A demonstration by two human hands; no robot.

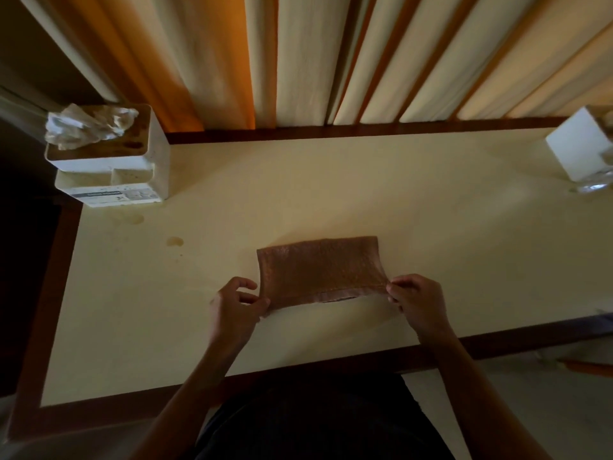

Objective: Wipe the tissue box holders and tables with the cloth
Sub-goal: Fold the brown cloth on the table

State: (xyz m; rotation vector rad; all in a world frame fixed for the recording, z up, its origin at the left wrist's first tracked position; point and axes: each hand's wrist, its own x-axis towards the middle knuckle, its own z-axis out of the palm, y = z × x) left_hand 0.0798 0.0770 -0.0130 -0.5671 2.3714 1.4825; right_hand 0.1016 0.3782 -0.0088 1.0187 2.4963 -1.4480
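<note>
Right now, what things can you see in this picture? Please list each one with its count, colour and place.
cloth: one, brown, folded, flat on the middle of the table, near edge lifted a little
table: one, cream top with dark brown border, fills the middle of the view
tissue box holder: one, white with small front compartments, far left corner of the table, crumpled tissue sticking out of the top
second holder: one, white, far right edge of the table, partly cut off
stains: a few, brownish, on the table near the left holder
curtains: cream and orange, behind the table
hands: left and right, each pinches a near corner of the cloth
</note>
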